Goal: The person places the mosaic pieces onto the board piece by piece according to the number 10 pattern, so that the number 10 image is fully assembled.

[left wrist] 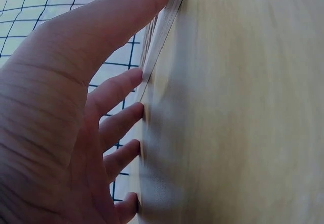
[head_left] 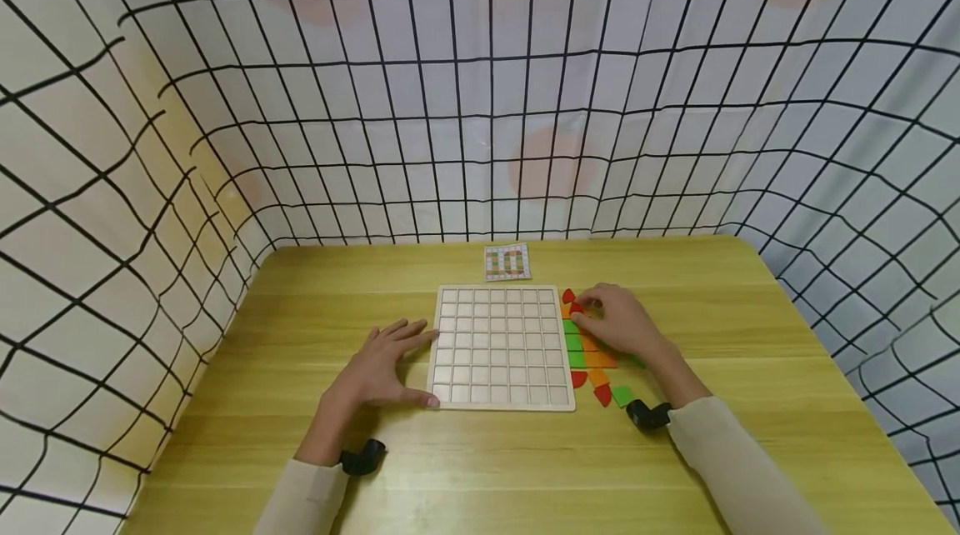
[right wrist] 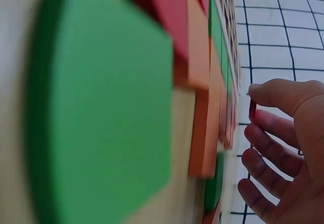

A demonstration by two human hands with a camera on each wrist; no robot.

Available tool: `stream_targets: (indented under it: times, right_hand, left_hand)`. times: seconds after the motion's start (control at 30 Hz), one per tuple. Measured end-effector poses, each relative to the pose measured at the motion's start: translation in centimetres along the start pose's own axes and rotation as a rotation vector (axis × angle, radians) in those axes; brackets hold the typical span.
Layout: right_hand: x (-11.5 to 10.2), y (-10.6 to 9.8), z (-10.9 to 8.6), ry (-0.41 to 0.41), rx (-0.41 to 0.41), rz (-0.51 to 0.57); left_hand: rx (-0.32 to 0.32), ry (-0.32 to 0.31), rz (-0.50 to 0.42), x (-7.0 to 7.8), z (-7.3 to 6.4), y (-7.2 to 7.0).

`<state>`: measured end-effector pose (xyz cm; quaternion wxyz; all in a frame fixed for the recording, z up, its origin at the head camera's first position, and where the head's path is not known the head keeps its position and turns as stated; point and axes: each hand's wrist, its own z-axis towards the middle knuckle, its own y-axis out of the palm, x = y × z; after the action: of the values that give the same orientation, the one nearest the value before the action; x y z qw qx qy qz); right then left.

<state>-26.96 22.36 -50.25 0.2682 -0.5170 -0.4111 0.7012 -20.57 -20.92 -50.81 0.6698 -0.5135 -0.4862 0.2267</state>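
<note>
A pale wooden grid board lies on the table in the head view. My left hand spreads along its left side, thumb at the near corner and index finger at the edge. In the left wrist view its fingertips rest on the tabletop. Beyond the board's right side, my right hand pinches a small red piece between thumb and index finger; the other fingers are loosely bent. Under and beside this hand lie green pieces and orange pieces, partly hidden by it.
A small printed pattern card lies behind the board. Nearer me, right of the board, are red rounded pieces and a single green piece. Black-lined white netting encloses the table's back and sides.
</note>
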Motion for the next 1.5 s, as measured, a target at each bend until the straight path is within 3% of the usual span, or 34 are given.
stream_targets:
  times: [0.27,0.67,0.93,1.5]
  right_hand:
    - [-2.0,1.2,1.4,0.013,-0.019,0.044]
    - [-4.6,2.5,3.4,-0.071,-0.050,0.049]
    - [-4.7,3.6,4.0,-0.073,-0.063,0.011]
    - [-4.2,3.9,4.3,-0.069,-0.065,0.054]
  left_hand:
    - [-0.003,-0.012,0.003,0.0,0.0,-0.2]
    - [0.000,-0.009,0.000,0.2,0.0,-0.1]
    - [-0.008,-0.015,-0.006,0.0,0.1,0.0]
    - [-0.013,-0.014,-0.006,0.2,0.1,-0.1]
